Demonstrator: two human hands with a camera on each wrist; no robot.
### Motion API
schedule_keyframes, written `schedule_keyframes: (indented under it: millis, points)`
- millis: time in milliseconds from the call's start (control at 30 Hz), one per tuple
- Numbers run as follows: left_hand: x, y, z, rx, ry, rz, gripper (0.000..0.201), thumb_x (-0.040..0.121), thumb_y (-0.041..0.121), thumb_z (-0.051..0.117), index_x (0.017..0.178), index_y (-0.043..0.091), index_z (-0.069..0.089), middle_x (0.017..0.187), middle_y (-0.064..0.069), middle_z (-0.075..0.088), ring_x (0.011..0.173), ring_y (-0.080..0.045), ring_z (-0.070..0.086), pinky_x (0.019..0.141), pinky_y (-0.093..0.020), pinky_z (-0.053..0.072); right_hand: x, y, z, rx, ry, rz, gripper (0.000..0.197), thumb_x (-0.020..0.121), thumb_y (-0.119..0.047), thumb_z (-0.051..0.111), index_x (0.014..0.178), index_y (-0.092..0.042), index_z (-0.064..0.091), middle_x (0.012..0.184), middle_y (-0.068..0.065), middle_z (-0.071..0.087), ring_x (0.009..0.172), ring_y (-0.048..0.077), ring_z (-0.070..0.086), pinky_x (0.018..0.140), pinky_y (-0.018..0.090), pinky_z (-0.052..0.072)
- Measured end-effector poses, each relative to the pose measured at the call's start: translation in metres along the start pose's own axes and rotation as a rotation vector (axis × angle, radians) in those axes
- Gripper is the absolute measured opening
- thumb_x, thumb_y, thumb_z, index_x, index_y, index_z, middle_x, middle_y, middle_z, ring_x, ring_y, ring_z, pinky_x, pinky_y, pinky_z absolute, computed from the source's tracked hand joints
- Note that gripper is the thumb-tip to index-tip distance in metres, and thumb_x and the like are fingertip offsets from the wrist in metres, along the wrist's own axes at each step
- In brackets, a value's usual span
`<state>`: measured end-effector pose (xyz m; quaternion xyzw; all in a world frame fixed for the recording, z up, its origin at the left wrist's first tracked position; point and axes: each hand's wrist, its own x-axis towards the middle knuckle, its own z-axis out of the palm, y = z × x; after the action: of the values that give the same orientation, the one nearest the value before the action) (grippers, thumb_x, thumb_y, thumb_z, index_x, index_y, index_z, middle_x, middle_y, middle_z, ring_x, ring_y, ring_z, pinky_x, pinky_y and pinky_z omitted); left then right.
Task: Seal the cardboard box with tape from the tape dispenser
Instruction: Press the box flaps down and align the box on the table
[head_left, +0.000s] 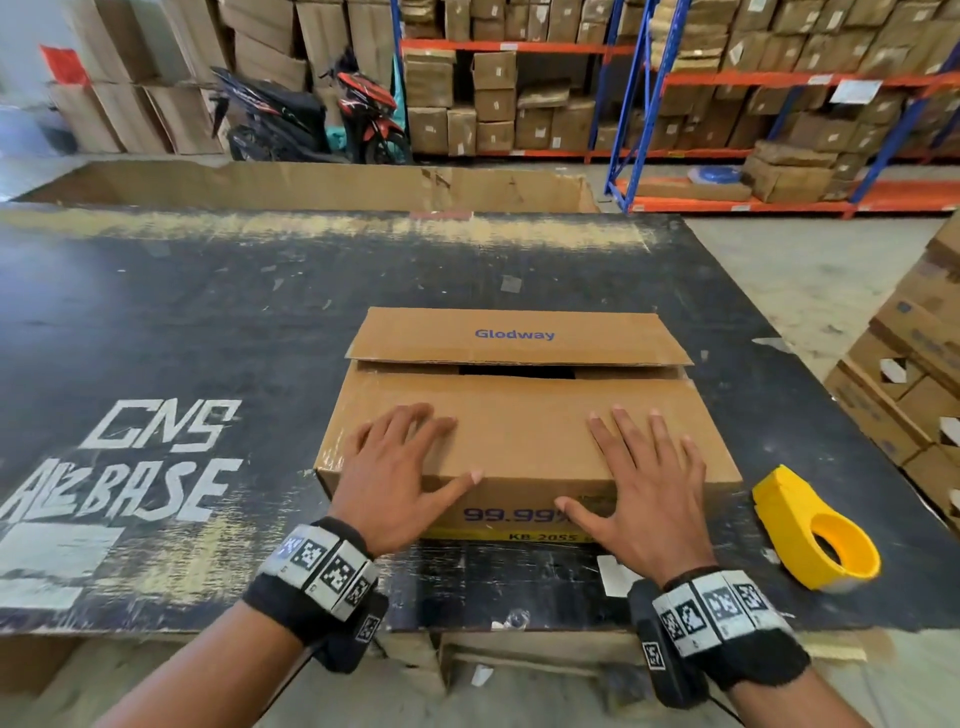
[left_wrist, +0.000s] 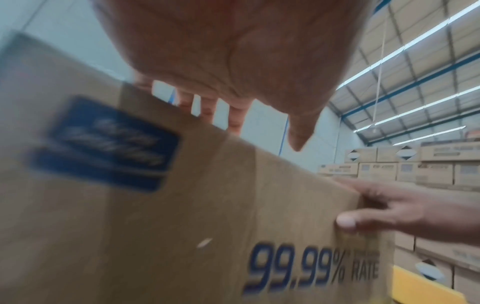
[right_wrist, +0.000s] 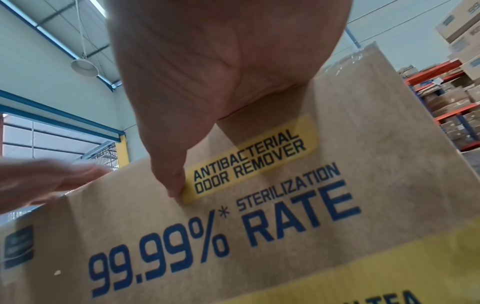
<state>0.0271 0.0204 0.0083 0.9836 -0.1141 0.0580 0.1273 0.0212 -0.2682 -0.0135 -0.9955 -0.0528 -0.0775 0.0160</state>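
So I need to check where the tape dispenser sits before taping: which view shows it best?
The head view: the yellow tape dispenser lies whole on the table, right of the cardboard box, untouched. The left wrist view shows only a yellow patch at its lower right edge, perhaps the dispenser; the right wrist view does not show it.

Head view bright, even indoor light, soft shadows only; glare streaks on the dark tabletop (head_left: 208, 312), edges bowed by wide lens. Left wrist view motion-blurred, cardboard box (left_wrist: 155, 226) print smeared, ceiling strip lights (left_wrist: 415, 41) bright. Right wrist view sharper on print; left hand (right_wrist: 39, 181) blurred, palm close-up soft.
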Motion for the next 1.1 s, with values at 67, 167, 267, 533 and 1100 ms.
schedule_keyframes:
  millis: [67, 167, 267, 533, 1100]
  points:
    - [0.019, 0.009, -0.006, -0.036, 0.041, 0.012, 0.072, 0.087, 0.075, 0.037, 0.146, 0.035, 0.041, 0.160, 0.003, 0.035, 0.147, -0.018, 0.034, 0.119, -0.050, 0.023, 0.003, -0.009, 0.002, 0.004, 0.008, 0.011, 0.099, 0.075, -0.089, 0.031, 0.158, -0.036, 0.022, 0.168, -0.001, 0.019, 0.154, 0.033, 0.013, 0.118, 0.061, 0.013]
    - [0.060, 0.027, -0.001, -0.030, 0.023, 0.053, 0.080, 0.087, 0.072, 0.040, 0.156, 0.032, 0.028, 0.170, 0.002, 0.015, 0.157, -0.021, 0.011, 0.125, -0.050, 0.012, 0.006, -0.021, 0.004, 0.006, 0.011, 0.023, 0.100, 0.074, -0.090, 0.031, 0.158, -0.036, 0.021, 0.168, -0.002, 0.019, 0.154, 0.033, 0.012, 0.118, 0.061, 0.012]
    - [0.092, 0.029, 0.011, 0.021, -0.115, 0.008, 0.088, 0.088, 0.073, 0.034, 0.161, 0.029, 0.014, 0.173, 0.002, 0.004, 0.159, -0.023, -0.001, 0.126, -0.054, 0.005, 0.007, -0.028, 0.003, 0.006, 0.001, 0.044, 0.101, 0.073, -0.090, 0.032, 0.158, -0.036, 0.020, 0.168, -0.002, 0.018, 0.155, 0.032, 0.010, 0.119, 0.061, 0.011]
    - [0.097, 0.018, 0.028, 0.099, -0.195, 0.020, 0.091, 0.087, 0.078, 0.008, 0.162, 0.027, 0.006, 0.173, 0.003, 0.001, 0.159, -0.022, -0.002, 0.124, -0.059, 0.003, 0.038, -0.034, -0.027, 0.128, -0.122, 0.062, 0.109, 0.061, -0.100, 0.028, 0.151, -0.040, 0.032, 0.165, -0.004, 0.022, 0.150, 0.024, 0.019, 0.116, 0.057, 0.020]
    - [0.098, 0.010, 0.028, 0.082, -0.111, 0.042, 0.088, 0.088, 0.082, 0.008, 0.161, 0.033, 0.013, 0.171, 0.006, 0.010, 0.158, -0.019, 0.008, 0.125, -0.056, 0.007, 0.027, 0.083, -0.014, 0.602, 0.368, 0.434, 0.037, 0.089, -0.016, 0.055, 0.125, -0.020, 0.058, 0.127, 0.006, 0.057, 0.124, 0.026, 0.050, 0.102, 0.041, 0.041]
